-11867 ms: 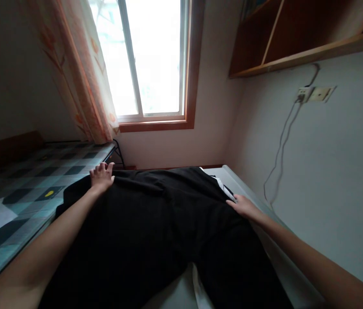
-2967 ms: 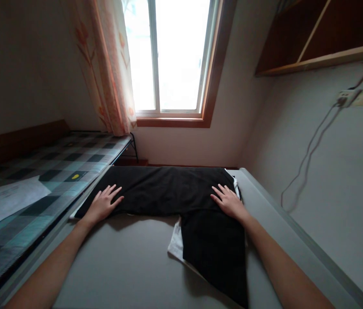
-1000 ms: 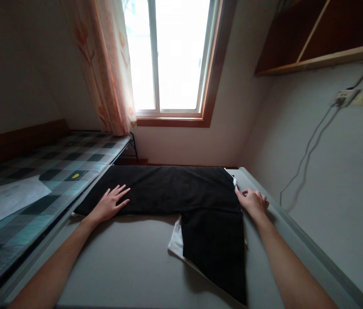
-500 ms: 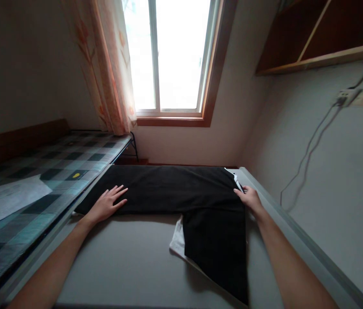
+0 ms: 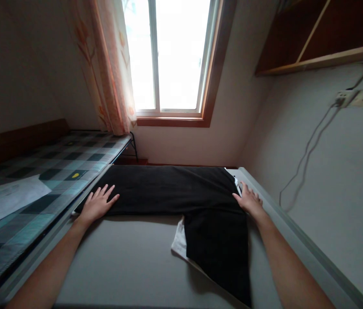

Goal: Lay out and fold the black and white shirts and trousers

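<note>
A black garment [image 5: 165, 189], which looks like a pair of trousers, lies spread on the grey tabletop [image 5: 129, 262]. One length runs across the far side and another part hangs toward me on the right. White cloth [image 5: 179, 240] shows beneath its inner edge, and a bit of white shows at the upper right corner. Flat on the left end of the garment rests my left hand [image 5: 99, 204], fingers spread. My right hand [image 5: 250, 199] lies on the upper right edge with its fingers apart, thumb reaching onto the black cloth.
To the left is a bed with a checked mattress [image 5: 52, 167], and white papers [image 5: 13, 195] lie on it. Ahead are a window and a patterned curtain [image 5: 110, 77]. A wooden shelf [image 5: 326, 58] and a socket [image 5: 345, 98] with a cable are on the right wall.
My left hand has slid left along the garment. The fingers of my right hand have opened from a pinch at its edge. The near part of the garment has shifted slightly right.
</note>
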`<state>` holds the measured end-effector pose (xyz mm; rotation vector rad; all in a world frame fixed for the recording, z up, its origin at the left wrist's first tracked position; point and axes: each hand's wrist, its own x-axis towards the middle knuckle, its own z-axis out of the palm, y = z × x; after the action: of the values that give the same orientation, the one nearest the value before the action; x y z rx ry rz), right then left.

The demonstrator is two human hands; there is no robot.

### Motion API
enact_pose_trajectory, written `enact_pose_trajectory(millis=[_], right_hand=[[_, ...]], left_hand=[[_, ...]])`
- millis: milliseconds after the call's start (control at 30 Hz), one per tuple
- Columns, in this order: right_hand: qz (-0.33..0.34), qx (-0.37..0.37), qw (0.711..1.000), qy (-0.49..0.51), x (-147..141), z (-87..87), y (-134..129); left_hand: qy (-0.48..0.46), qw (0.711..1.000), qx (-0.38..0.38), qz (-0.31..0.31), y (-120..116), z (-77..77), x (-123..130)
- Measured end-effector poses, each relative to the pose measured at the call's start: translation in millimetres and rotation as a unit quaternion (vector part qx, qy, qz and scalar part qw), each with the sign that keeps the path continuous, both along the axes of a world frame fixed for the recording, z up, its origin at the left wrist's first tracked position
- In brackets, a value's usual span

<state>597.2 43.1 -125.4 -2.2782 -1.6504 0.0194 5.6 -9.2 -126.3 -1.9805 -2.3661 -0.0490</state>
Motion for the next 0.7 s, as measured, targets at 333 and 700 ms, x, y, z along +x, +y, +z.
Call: enact_pose_trajectory(millis=[333,700], right_hand=[[0.304,0.140,0.942,0.019,-29,1.2,3],[0.207,-0.103,0.971,-0.067,-42,-1.7,3]], left_hand=[[-0.059,0.966,0.163,-0.190,7,1.8,6],[-0.020,0.997,0.002,-0.076,5,2.2,19]])
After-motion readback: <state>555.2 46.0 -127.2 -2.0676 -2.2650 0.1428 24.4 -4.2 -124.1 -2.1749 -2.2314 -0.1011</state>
